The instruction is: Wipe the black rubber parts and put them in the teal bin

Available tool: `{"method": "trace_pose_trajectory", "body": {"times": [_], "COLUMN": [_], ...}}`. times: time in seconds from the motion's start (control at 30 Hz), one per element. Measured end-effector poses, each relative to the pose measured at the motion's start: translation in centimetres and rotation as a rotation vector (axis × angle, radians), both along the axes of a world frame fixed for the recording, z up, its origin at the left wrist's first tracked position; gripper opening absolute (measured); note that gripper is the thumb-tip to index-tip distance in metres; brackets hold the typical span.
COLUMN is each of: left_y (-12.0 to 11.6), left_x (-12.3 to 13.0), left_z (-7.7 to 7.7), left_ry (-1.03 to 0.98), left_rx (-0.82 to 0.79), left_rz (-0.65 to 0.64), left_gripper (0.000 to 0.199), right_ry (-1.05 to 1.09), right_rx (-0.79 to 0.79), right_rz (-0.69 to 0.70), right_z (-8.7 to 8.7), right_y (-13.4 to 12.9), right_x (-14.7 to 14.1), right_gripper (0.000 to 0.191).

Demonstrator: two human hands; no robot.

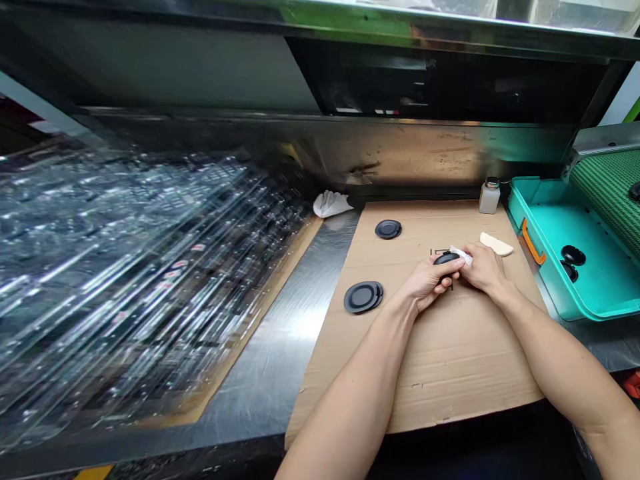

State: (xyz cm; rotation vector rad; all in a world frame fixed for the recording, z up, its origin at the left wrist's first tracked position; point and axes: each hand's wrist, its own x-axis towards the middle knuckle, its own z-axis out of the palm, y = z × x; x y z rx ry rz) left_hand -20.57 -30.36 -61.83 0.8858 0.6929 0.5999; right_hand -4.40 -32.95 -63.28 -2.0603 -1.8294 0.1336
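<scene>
My left hand (431, 279) is closed around a round black plastic piece (445, 259), held just above the cardboard sheet (450, 360). Pinched in my right hand (483, 267) is a small white wipe (461, 255), which touches the edge of the black piece. Two similar black round pieces lie on the cardboard to the left: a nearer one (363, 297) and a farther one (388, 229). Just beyond my right hand rests a cream half-round pad (496, 245). My fingers hide part of the held piece and most of the wipe.
A white bottle with a dark cap (489, 196) stands at the back right. Right of the cardboard, a teal tray (595, 230) holds black pieces beside a green mesh belt (613, 193). Clear plastic trays (150, 267) fill the left. A crumpled white wipe (332, 203) lies behind.
</scene>
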Motion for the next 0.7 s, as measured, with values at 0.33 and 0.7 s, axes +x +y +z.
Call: {"method": "trace_pose_trajectory", "body": {"times": [0.33,0.7], "left_y": [0.0,1.1], "left_x": [0.4,-0.4], "left_z": [0.3,0.9], "left_ry": [0.113,0.008], "left_rx": [-0.120,-0.321], "left_rz": [0.099,0.127], "left_gripper": [0.007,0.017], "right_ry": [0.073,0.820], "right_rx": [0.043,0.017], "right_rz": [0.080,0.128], "right_z": [-0.1,-0.4], "right_y": [0.0,0.7], "right_x": [0.3,-1.0], "right_gripper": [0.023,0.033]}}
